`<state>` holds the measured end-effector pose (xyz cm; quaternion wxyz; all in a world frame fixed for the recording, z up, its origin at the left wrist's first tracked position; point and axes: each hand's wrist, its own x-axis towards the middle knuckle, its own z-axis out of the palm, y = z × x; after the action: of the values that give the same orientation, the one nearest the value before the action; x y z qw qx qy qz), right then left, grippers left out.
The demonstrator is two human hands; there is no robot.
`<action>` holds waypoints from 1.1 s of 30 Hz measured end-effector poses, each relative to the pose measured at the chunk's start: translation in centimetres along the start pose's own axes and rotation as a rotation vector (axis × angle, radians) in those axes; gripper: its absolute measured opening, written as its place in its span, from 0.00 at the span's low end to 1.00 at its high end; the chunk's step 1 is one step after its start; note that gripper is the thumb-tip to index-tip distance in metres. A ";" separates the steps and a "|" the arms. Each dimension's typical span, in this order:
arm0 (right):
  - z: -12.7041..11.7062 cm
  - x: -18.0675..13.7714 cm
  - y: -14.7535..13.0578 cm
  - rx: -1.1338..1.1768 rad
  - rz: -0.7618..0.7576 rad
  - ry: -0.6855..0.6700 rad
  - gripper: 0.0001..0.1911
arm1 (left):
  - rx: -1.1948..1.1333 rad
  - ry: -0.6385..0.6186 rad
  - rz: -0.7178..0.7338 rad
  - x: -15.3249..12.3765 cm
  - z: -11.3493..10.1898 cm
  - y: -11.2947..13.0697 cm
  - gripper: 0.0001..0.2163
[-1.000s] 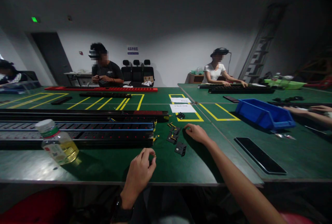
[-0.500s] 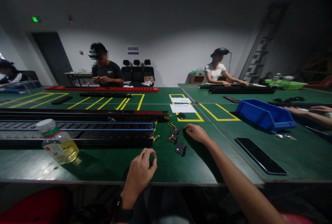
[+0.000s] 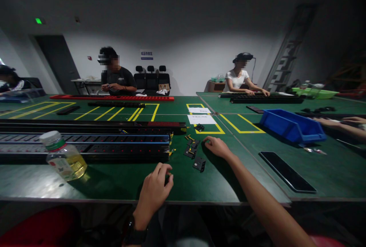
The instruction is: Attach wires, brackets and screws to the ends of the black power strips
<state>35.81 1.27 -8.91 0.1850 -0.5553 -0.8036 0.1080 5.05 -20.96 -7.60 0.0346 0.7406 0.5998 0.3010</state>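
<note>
My left hand (image 3: 154,190) rests at the near edge of the green table (image 3: 114,182), fingers curled in a pinch; whatever sits between the fingertips is too small to make out. My right hand (image 3: 217,147) lies further out on the table, fingers loosely bent and holding nothing, its tips touching the mat beside a cluster of small black parts with yellow wires (image 3: 192,147). One more small black part (image 3: 199,163) lies between the two hands. A long black power strip assembly (image 3: 85,143) stretches away to the left of the parts.
A capped plastic bottle of yellowish liquid (image 3: 63,157) stands near left. A blue bin (image 3: 291,125) and a flat black panel (image 3: 286,171) lie to the right, white paper sheets (image 3: 201,118) ahead. Two people work at the far side, and another person's arm (image 3: 340,124) reaches in at right.
My left hand's fingers have shifted slightly, closing a little tighter. My right hand has stayed where it was.
</note>
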 end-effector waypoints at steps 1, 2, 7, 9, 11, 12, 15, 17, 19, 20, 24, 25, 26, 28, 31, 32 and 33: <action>0.0 0.0 0.0 0.000 -0.002 -0.001 0.16 | 0.005 -0.013 -0.004 0.0 0.0 0.0 0.08; 0.0 0.0 0.0 0.000 -0.005 -0.001 0.16 | 0.011 -0.027 -0.009 0.0 -0.1 0.0 0.08; -0.2 -0.1 -0.3 -0.005 -0.003 -0.004 0.15 | 0.045 -0.080 -0.034 0.1 -0.2 0.1 0.06; -0.3 -0.1 -0.4 -0.007 -0.003 -0.002 0.15 | 0.046 -0.091 -0.045 0.3 -0.4 0.2 0.07; -0.4 -0.1 -0.5 -0.009 -0.004 0.002 0.15 | 0.039 -0.094 -0.059 0.9 -0.8 0.4 0.07; -0.4 -0.1 -0.5 -0.010 -0.003 0.004 0.15 | 0.037 -0.088 -0.067 1.3 -1.1 0.4 0.07; -0.4 -0.1 -0.5 -0.015 0.008 0.011 0.16 | 0.044 -0.032 -0.089 3.2 -2.1 0.5 0.08; -0.4 -0.1 -0.6 -0.018 0.017 0.013 0.16 | 0.037 0.015 -0.093 5.0 -2.7 0.3 0.09; -0.4 -0.2 -0.8 -0.021 0.023 0.014 0.16 | 0.015 0.033 -0.100 6.8 -3.1 -0.2 0.09; -0.5 -0.2 -0.9 -0.023 0.026 0.015 0.16 | -0.005 0.026 -0.102 7.7 -3.1 -0.6 0.09; -0.6 -0.4 -1.3 -0.029 0.043 0.024 0.15 | -0.031 -0.017 -0.063 10.4 -2.9 -2.0 0.08; -0.7 -0.5 -1.4 -0.030 0.050 0.032 0.15 | 0.007 -0.040 -0.037 10.7 -2.7 -2.3 0.08; -0.8 -0.5 -1.5 -0.032 0.058 0.044 0.15 | 0.052 -0.062 -0.018 11.0 -2.6 -2.5 0.07; -1.1 -0.6 -2.0 -0.037 0.076 0.080 0.16 | 0.138 -0.096 0.003 11.3 -2.3 -2.8 0.06; -1.9 -0.6 -3.4 -0.017 0.027 0.121 0.17 | 0.192 -0.105 -0.001 11.2 -2.0 -2.8 0.07; -2.1 -0.5 -4.1 -0.003 -0.013 0.123 0.17 | 0.194 -0.099 -0.003 11.1 -1.9 -2.7 0.07; -2.4 -0.4 -5.0 0.012 -0.063 0.112 0.16 | 0.193 -0.093 -0.005 11.0 -1.8 -2.7 0.07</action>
<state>32.71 -0.94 -4.89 0.2364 -0.5336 -0.8085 0.0758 2.94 -10.75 -2.72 -0.0083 0.7520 0.6258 0.2067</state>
